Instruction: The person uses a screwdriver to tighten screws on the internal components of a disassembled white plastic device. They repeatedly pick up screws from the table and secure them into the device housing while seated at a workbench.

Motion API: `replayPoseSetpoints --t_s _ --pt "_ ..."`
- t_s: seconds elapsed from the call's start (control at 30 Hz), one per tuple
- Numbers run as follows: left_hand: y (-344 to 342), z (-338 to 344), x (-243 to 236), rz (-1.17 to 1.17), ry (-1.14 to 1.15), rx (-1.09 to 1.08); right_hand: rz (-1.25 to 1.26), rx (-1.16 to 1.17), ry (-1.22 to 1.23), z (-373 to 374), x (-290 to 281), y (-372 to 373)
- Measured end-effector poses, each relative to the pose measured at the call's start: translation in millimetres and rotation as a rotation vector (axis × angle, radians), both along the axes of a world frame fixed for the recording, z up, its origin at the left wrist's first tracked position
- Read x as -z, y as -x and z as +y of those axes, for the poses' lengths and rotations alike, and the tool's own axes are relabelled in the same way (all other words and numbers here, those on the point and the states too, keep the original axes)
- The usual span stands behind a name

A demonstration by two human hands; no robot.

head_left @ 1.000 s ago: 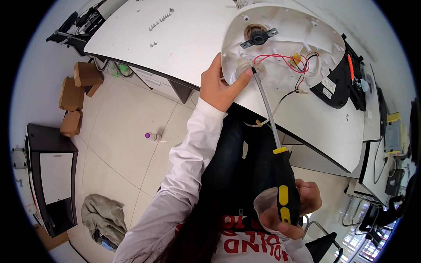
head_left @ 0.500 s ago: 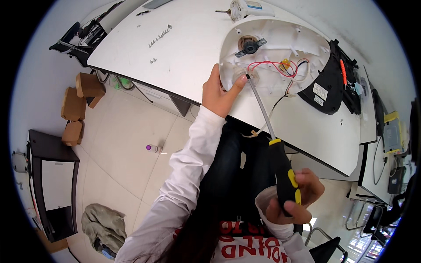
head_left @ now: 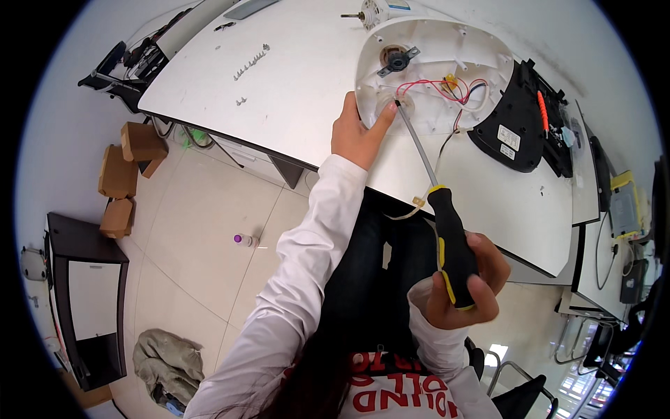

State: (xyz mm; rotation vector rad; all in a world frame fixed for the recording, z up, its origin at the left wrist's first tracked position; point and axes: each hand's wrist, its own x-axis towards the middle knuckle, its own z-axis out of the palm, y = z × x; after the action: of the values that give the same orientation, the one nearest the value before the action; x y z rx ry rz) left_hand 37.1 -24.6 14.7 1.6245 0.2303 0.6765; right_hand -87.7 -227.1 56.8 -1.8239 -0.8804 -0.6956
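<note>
A: Nearest us, what is the right grip (head_left: 480, 299) doing?

B: It is curling around the screwdriver's (head_left: 450, 223) black-and-yellow handle, near the butt end, so the shaft is slanting away up and leftward into the shell (head_left: 457, 52).

A: And the left grip (head_left: 358, 138)?

B: That one is clasping the shell's near left edge, thumb reaching inside and fingers going behind the wall, probably steadying the piece against the tool. The thumb end is lying right by the tip, as if guiding it; whether the two are touching, I can't tell at this size.

A: How is the shell sitting?

B: It is lying at the table (head_left: 307, 84), hollow side facing the person, which is leaving its insides open to both tool and thumb. Red wires (head_left: 419, 83) are arching across the hollow to a yellow part (head_left: 451, 81), and a thin cable (head_left: 439, 155) is trailing down over the table's edge.

A: What about beyond it?

B: Just to the right, a black cover (head_left: 513, 143) is resting, presumably where it isn't blocking the opening. Farther left, screws (head_left: 252, 61) are lying in a row, likely for easy finding. Farthest, a motor (head_left: 379, 10) is lying behind the shell, its shaft pointing left.
</note>
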Motion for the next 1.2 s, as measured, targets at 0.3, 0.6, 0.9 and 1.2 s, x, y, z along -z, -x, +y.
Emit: replayPoseSetpoints --t_s 0.3,0.6,0.9,1.2 --pt "-3 0 3 -0.018 0.013 0.007 -0.084 0.021 -0.140 12 6 -1" --pt "-2 0 4 0.009 0.004 0.005 0.005 0.006 -0.237 24 3 1" --pt "2 -3 -6 -0.188 0.001 -0.132 -0.110 0.136 -0.061 8 4 -1" --pt "20 12 -22 -0.423 -0.777 -0.322 0.077 -0.053 -0.199 13 4 -2"
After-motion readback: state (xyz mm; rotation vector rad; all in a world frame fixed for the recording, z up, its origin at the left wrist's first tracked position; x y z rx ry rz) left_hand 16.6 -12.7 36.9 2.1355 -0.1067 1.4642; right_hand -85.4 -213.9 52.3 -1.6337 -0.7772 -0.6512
